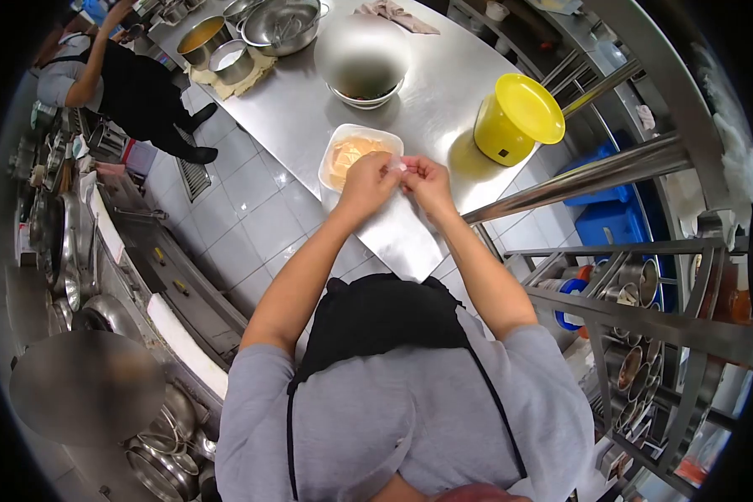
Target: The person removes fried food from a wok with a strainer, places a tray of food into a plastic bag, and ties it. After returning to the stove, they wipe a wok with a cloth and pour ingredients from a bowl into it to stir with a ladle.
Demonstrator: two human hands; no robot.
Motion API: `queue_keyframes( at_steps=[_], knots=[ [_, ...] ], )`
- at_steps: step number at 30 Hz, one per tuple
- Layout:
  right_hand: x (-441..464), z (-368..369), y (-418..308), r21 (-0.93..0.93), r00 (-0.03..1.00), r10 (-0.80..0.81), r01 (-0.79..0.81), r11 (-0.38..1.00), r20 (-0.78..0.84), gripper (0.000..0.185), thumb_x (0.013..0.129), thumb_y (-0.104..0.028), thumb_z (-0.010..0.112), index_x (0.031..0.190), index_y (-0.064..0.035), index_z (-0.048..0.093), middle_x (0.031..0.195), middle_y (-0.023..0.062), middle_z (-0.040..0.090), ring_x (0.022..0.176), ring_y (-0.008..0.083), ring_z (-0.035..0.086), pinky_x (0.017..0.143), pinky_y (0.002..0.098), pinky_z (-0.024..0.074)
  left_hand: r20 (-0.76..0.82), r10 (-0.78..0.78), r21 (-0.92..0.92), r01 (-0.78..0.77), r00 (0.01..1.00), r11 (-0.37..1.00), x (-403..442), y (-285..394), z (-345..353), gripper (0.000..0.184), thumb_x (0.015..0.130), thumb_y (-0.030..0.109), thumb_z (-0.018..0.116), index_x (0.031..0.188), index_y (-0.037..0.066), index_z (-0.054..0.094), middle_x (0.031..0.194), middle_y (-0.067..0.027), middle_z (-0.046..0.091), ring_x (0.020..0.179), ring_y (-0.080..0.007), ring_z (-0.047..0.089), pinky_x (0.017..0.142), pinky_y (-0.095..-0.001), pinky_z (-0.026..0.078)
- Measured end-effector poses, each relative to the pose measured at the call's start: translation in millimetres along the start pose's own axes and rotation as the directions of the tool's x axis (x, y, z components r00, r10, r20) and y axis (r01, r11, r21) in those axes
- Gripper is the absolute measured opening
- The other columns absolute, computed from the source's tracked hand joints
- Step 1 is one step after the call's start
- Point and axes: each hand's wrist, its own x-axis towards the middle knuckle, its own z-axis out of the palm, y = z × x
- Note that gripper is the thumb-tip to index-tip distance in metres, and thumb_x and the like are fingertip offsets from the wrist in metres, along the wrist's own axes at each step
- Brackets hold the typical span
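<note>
My left hand (366, 182) and my right hand (427, 185) meet above the near edge of a steel table. Between their pinched fingertips is a small, whitish, thin-looking piece (400, 166), too small to name for certain. Beside and partly under my left hand stands a white rectangular tub (325, 173), holding pale orange, thin, sheet-like contents (349, 152). Both hands are closed at the fingertips. A white bowl (366, 104) sits just beyond the tub, its upper part covered by a blurred patch.
A yellow lidded container (510, 125) stands on the table's right side. Steel pots (205, 42) and a large steel colander (280, 25) are at the far left, near a folded cloth (402, 15). A metal rack (636, 293) rises at right. Another person (117, 84) stands far left.
</note>
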Motion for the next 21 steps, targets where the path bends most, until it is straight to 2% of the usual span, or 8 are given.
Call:
queue_keyframes(
  at_steps=[1,5,8,11,12,14,15,21],
  knots=[
    [-3.2,1.2,0.9,-0.089,0.995,-0.096,0.097,0.991,0.01,0.024,0.085,0.004,0.057,0.108,0.0027,0.065,0.086,0.0023,0.064,0.071,0.0092,0.057,0.061,0.022,0.0466,0.045,-0.12,-0.115,0.125,0.992,0.986,-0.8,-2.3,-3.1,0.028,0.083,0.013,0.066,0.107,-0.001,0.064,0.079,-0.0093,0.063,0.072,-0.0175,0.06,0.066,-0.0314,0.048],
    [-6.0,5.2,8.5,-0.4,0.913,-0.402,0.393,0.828,0.065,0.02,0.083,-0.002,0.064,0.102,-0.0006,0.068,0.085,0.0061,0.064,0.073,0.0146,0.06,0.066,0.0271,0.0486,-0.057,-0.278,-0.41,0.231,0.959,0.882,-4.0,-22.3,1.9,0.025,0.085,0.016,0.069,0.104,0.002,0.059,0.073,-0.0128,0.065,0.065,-0.0192,0.063,0.06,-0.0315,0.049],
    [-6.3,6.3,-2.2,-0.602,0.855,-0.505,0.466,0.648,0.119,0.019,0.081,-0.006,0.066,0.1,-0.0034,0.068,0.085,0.0119,0.064,0.076,0.0251,0.062,0.069,0.0354,0.0501,-0.164,-0.227,-0.253,0.182,0.96,0.95,-12.3,4.5,-7.4,0.029,0.084,0.012,0.065,0.11,0.001,0.056,0.077,-0.014,0.064,0.071,-0.0236,0.064,0.064,-0.0353,0.05],
    [-2.7,7.5,-17.5,-0.703,0.742,-0.618,0.584,0.406,0.259,0.017,0.08,-0.008,0.066,0.096,-0.004,0.067,0.087,0.0158,0.063,0.079,0.0339,0.062,0.071,0.0428,0.0499,-0.237,0.13,0.118,-0.104,0.963,0.988,-14.9,9.9,-5.6,0.025,0.083,0.01,0.062,0.106,0.0,0.06,0.083,-0.017,0.062,0.079,-0.0313,0.063,0.071,-0.0419,0.049],
    [-2.9,8.7,-20.2,-0.712,0.691,-0.649,0.627,0.317,0.318,0.017,0.079,-0.008,0.065,0.095,-0.0039,0.066,0.087,0.0168,0.062,0.08,0.0363,0.061,0.071,0.045,0.0495,-0.229,0.139,0.16,-0.104,0.964,0.982,-12.7,8.9,-3.2,0.023,0.082,0.01,0.062,0.104,0.001,0.062,0.084,-0.0177,0.062,0.082,-0.0333,0.062,0.073,-0.0436,0.049],
    [-0.6,10.4,-20.6,-0.719,0.705,-0.605,0.63,0.293,0.371,0.017,0.079,-0.005,0.063,0.095,-0.0032,0.064,0.086,0.0174,0.062,0.081,0.0378,0.06,0.071,0.0469,0.0486,-0.212,0.158,0.247,-0.104,0.964,0.963,-7.6,7.7,1.0,0.02,0.081,0.01,0.061,0.099,0.003,0.066,0.087,-0.0191,0.062,0.086,-0.0373,0.059,0.077,-0.0471,0.047],
    [0.9,9.5,-17.3,-0.718,0.708,-0.595,0.631,0.293,0.379,0.017,0.079,-0.004,0.062,0.096,-0.0029,0.063,0.087,0.0179,0.062,0.082,0.0382,0.06,0.072,0.0467,0.0488,-0.246,0.163,0.265,-0.095,0.955,0.959,-4.6,10.7,-0.1,0.014,0.081,0.012,0.062,0.087,0.003,0.069,0.086,-0.0201,0.064,0.085,-0.0377,0.061,0.077,-0.0475,0.048],
    [-1.4,7.1,-11.6,-0.626,0.665,-0.644,0.696,0.352,0.377,0.013,0.079,-0.003,0.058,0.09,-0.0014,0.065,0.088,0.0185,0.064,0.084,0.0381,0.061,0.076,0.0449,0.0498,0.029,0.139,0.235,-0.142,0.99,0.962,2.4,-8.3,-5.6,0.015,0.074,0.014,0.066,0.078,-0.001,0.067,0.076,-0.0214,0.064,0.072,-0.0391,0.062,0.067,-0.0473,0.048]
  ],
)
